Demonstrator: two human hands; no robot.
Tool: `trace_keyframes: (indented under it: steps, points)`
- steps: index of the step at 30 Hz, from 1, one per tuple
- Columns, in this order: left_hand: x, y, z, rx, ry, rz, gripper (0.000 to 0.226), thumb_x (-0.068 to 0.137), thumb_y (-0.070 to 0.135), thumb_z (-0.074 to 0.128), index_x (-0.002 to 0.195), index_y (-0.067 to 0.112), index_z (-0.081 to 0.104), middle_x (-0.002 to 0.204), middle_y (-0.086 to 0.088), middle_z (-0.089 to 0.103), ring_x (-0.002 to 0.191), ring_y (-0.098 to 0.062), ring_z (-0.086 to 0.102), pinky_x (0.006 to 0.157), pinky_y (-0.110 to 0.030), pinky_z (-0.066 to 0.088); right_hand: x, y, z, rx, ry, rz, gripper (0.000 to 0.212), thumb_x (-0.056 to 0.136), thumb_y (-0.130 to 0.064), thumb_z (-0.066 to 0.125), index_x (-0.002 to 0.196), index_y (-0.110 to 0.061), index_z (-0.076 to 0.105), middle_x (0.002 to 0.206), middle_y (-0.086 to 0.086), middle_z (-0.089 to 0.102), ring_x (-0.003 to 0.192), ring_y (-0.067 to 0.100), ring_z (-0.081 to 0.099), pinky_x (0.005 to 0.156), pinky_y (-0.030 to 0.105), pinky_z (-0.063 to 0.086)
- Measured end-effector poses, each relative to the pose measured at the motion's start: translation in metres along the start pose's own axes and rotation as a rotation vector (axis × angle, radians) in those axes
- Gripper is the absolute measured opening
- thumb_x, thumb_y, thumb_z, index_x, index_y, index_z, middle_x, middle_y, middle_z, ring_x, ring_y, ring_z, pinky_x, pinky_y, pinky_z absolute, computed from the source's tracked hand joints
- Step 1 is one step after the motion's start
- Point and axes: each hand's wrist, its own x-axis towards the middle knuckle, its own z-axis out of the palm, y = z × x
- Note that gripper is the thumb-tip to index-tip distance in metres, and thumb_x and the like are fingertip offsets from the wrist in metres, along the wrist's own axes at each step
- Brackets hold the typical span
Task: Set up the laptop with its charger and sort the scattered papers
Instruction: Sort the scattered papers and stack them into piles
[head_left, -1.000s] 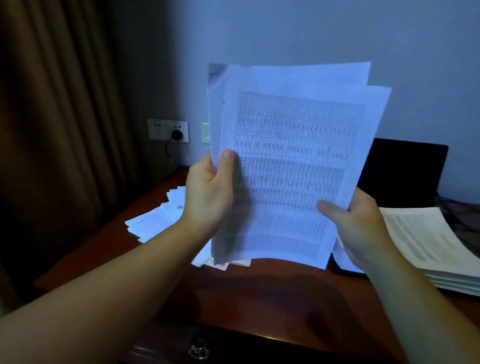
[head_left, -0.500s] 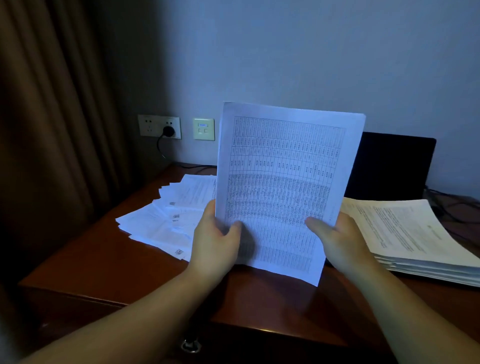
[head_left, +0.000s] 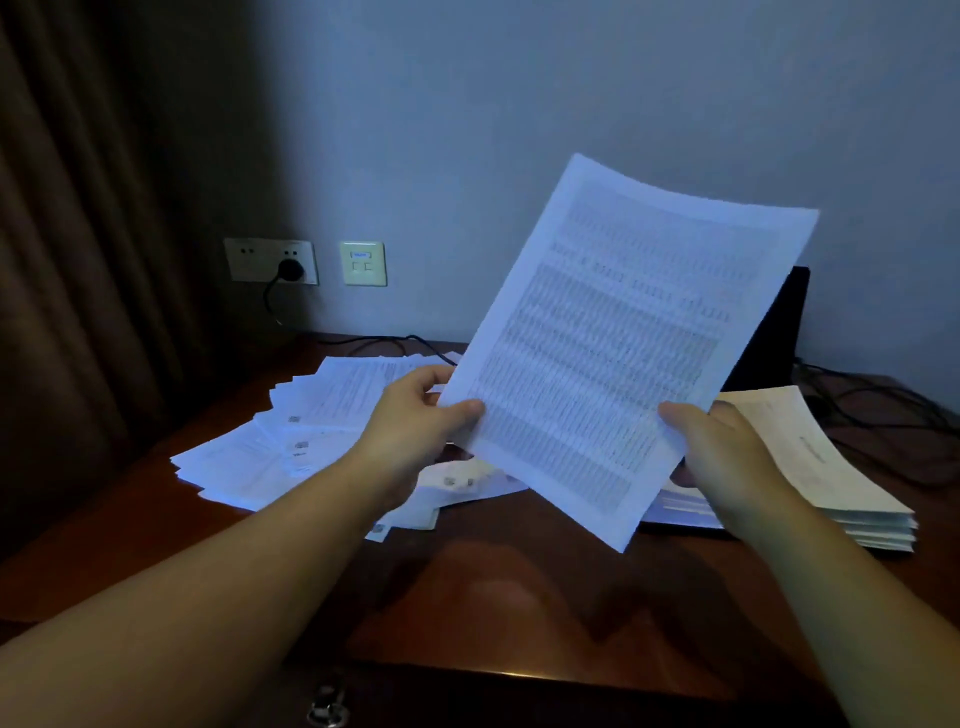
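Observation:
I hold a bundle of printed table sheets (head_left: 613, 338) up over the desk, tilted to the right. My left hand (head_left: 421, 415) pinches its lower left edge, and my right hand (head_left: 722, 452) grips its lower right edge with the thumb on the front. Scattered white papers (head_left: 291, 441) lie fanned out on the desk at the left. A neat stack of papers (head_left: 810, 467) sits at the right. Behind the held sheets stands the dark open laptop (head_left: 774, 332), mostly hidden. A black plug (head_left: 290, 269) sits in the wall socket, and its cable (head_left: 389, 340) runs along the desk's back edge.
The reddish wooden desk (head_left: 493, 587) has a drawer with a metal keyhole (head_left: 327, 709) at the front. A brown curtain (head_left: 78, 260) hangs at the left. A white data socket plate (head_left: 363, 263) is on the wall. More dark cables (head_left: 883, 405) lie at the far right.
The uneven sheets were squared into one aligned bundle and lowered. Now the bundle has swung to the right and tilted, with both hands still on its lower edges.

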Motion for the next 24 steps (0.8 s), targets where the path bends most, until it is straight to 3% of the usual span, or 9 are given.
trace_keyframes:
  steps: [3,6,9,12,17,19,21,24]
  points:
    - [0.005,0.009,0.027,-0.217,-0.086,-0.146,0.03,0.096,0.006,0.067,0.125,0.009,0.062,0.109,-0.015,0.076,0.084,-0.026,0.077,0.07,-0.032,0.063,0.009,0.009,-0.02,0.143,0.113,0.062,0.019,0.106,-0.015,0.046,0.101,-0.018,0.065,0.067,-0.003,0.048,0.049,0.013,0.037,0.052,0.031,0.028]
    - [0.006,0.018,0.058,-0.248,-0.193,-0.184,0.02,0.1,0.008,0.061,0.117,0.019,0.062,0.107,-0.009,0.076,0.085,-0.026,0.077,0.077,-0.035,0.063,0.015,0.022,-0.032,0.241,0.151,0.052,0.017,0.105,-0.014,0.042,0.093,-0.013,0.055,0.064,0.005,0.032,0.051,0.018,0.019,0.055,0.039,0.014]
    - [0.007,0.024,0.09,-0.161,-0.272,-0.205,0.018,0.1,0.009,0.059,0.115,0.015,0.065,0.112,-0.009,0.073,0.087,-0.028,0.078,0.074,-0.033,0.064,0.02,0.026,-0.037,0.345,0.276,0.123,0.02,0.103,-0.015,0.042,0.087,-0.013,0.054,0.061,0.007,0.038,0.048,0.017,0.023,0.053,0.034,0.013]
    - [0.013,0.024,0.118,-0.146,-0.251,-0.217,0.012,0.101,0.008,0.055,0.105,0.005,0.067,0.121,-0.009,0.069,0.09,-0.03,0.077,0.068,-0.027,0.062,0.024,0.029,-0.04,0.421,0.346,0.199,0.022,0.103,-0.015,0.04,0.09,-0.019,0.058,0.062,0.004,0.042,0.048,0.015,0.027,0.047,0.025,0.018]
    - [0.013,0.017,0.153,-0.197,-0.271,-0.269,0.024,0.103,0.009,0.056,0.126,0.005,0.062,0.126,-0.013,0.066,0.103,-0.028,0.072,0.077,-0.037,0.065,0.031,0.042,-0.041,0.425,0.371,0.309,0.023,0.102,-0.018,0.04,0.091,-0.016,0.06,0.063,0.003,0.048,0.047,0.013,0.033,0.042,0.022,0.027]
    - [0.013,0.013,0.162,-0.149,-0.267,-0.269,0.02,0.102,0.007,0.056,0.119,0.001,0.063,0.124,-0.014,0.063,0.091,-0.023,0.071,0.07,-0.031,0.064,0.031,0.047,-0.04,0.425,0.363,0.345,0.023,0.103,-0.02,0.04,0.094,-0.014,0.06,0.066,0.004,0.049,0.048,0.014,0.035,0.041,0.023,0.03]
    - [0.014,0.009,0.169,-0.093,-0.273,-0.269,0.012,0.101,0.002,0.052,0.1,0.0,0.064,0.115,-0.013,0.065,0.076,-0.018,0.073,0.068,-0.028,0.064,0.031,0.051,-0.039,0.428,0.348,0.375,0.023,0.104,-0.022,0.041,0.095,-0.012,0.06,0.066,0.005,0.05,0.05,0.015,0.038,0.044,0.025,0.033]
    - [0.018,0.005,0.173,0.004,-0.258,-0.295,0.021,0.101,-0.003,0.048,0.104,0.006,0.067,0.106,-0.012,0.065,0.081,-0.023,0.076,0.073,-0.033,0.065,0.029,0.054,-0.041,0.421,0.338,0.397,0.024,0.105,-0.023,0.043,0.094,-0.009,0.058,0.067,0.006,0.053,0.054,0.017,0.044,0.049,0.028,0.038]
